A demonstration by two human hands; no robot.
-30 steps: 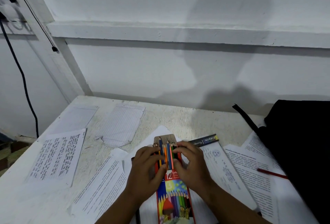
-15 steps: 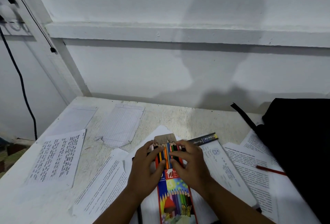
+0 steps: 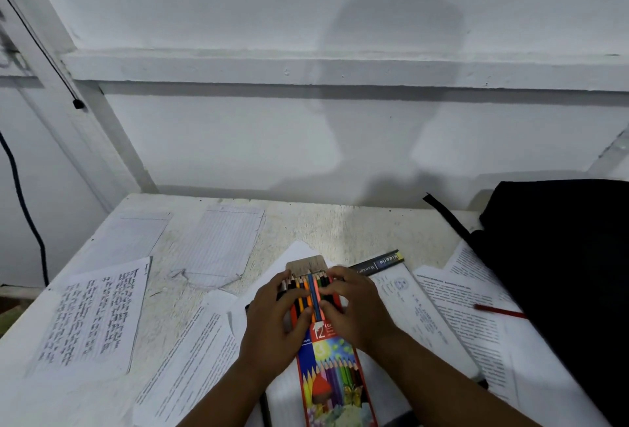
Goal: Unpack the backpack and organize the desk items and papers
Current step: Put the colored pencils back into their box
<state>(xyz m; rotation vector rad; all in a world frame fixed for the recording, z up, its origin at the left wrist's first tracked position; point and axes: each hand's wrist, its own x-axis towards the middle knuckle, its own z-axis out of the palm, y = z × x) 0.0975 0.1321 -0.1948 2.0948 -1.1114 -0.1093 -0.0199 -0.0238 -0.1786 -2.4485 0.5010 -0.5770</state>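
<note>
The pencil box point(image 3: 335, 372) lies flat on loose papers point(image 3: 190, 358) in the middle of the bench point(image 3: 340, 222), with its top flap open. The colored pencils point(image 3: 311, 290) stick out of the open end in a row.

The left hand point(image 3: 275, 328) and the right hand point(image 3: 354, 311) are on both sides of the pencils. The fingers curl in and squeeze the bunch together. That is the grip now: both hands hold the pencils, I think, though some fingertips are hidden.

The box is thin card, so it looks light and easy to bend or crush. The pencils are hard, smooth and round, so they may roll or slide out. It is best to hold the box by its long sides, near the open end.

The black backpack point(image 3: 561, 273) sits at the right.
</note>
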